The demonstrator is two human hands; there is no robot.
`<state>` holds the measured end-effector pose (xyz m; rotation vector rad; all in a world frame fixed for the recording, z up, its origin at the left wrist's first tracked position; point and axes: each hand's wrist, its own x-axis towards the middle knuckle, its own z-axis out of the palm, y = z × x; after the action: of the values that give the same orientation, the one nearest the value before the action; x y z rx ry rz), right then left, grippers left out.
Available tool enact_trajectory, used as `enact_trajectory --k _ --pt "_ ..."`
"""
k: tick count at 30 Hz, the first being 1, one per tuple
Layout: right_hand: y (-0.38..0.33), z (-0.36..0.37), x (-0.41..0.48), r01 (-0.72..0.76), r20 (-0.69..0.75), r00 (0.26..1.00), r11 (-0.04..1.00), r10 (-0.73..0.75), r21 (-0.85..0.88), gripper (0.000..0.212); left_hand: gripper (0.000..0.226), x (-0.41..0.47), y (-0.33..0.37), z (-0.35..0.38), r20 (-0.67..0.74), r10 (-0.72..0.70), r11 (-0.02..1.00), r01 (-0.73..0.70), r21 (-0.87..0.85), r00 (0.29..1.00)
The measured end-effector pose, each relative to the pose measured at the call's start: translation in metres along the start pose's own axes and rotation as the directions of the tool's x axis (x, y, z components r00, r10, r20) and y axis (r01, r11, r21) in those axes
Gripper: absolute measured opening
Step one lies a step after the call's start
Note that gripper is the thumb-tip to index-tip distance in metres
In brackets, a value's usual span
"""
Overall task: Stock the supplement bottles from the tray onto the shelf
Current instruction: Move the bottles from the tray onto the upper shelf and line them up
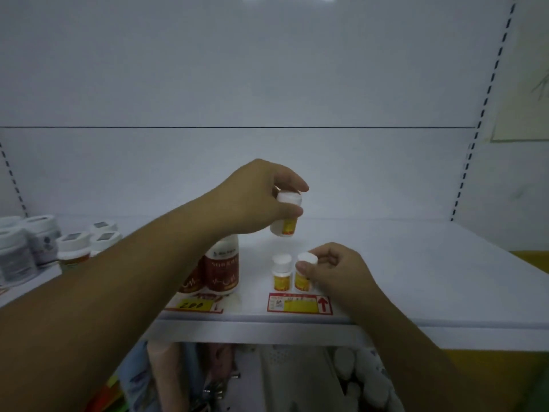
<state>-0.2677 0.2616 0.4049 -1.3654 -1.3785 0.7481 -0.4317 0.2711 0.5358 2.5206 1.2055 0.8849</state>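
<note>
One supplement bottle (285,226) hangs above the shelf (416,263), its cap gripped by the left hand (255,197); the right hand (338,269) pinches the cap of a standing bottle (301,282) (front row). Placing is underway; next, probably, lower it upright behind.

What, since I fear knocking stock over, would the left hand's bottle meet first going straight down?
Left hand and its bottle likely meet bare shelf behind the two standing bottles; depth unclear.
</note>
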Motion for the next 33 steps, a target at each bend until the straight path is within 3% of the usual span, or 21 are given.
enact_trajectory --k 3,8,17,24,30,33 --pt "0.005 0.001 0.002 0.020 0.026 0.999 1.000 -0.019 -0.023 0.021 0.032 0.022 -0.006 0.002 0.040 -0.023 0.986 0.016 0.164 0.999" --pt "0.004 -0.002 0.000 0.019 0.105 0.994 1.000 -0.021 0.014 0.020 0.020 0.041 -0.014 0.012 0.199 -0.115 0.962 0.060 0.265 0.973" --pt "0.004 -0.003 -0.004 0.005 0.094 0.996 0.999 -0.001 -0.040 0.035 0.022 0.045 -0.016 0.043 0.300 -0.221 0.949 0.134 0.284 0.928" --pt "0.006 -0.003 -0.003 0.018 0.085 0.996 1.000 -0.018 0.003 0.036 0.024 0.035 -0.024 0.063 0.383 -0.313 0.927 0.192 0.321 0.869" --pt "0.005 -0.004 -0.004 0.046 0.045 0.998 0.997 -0.049 0.063 0.036 0.036 0.033 -0.018 0.064 0.353 -0.266 0.930 0.143 0.338 0.897" --pt "0.004 -0.015 -0.002 0.090 -0.027 0.995 0.970 -0.098 -0.226 0.044 0.048 0.040 -0.010 0.064 0.342 -0.202 0.939 0.082 0.335 0.918"
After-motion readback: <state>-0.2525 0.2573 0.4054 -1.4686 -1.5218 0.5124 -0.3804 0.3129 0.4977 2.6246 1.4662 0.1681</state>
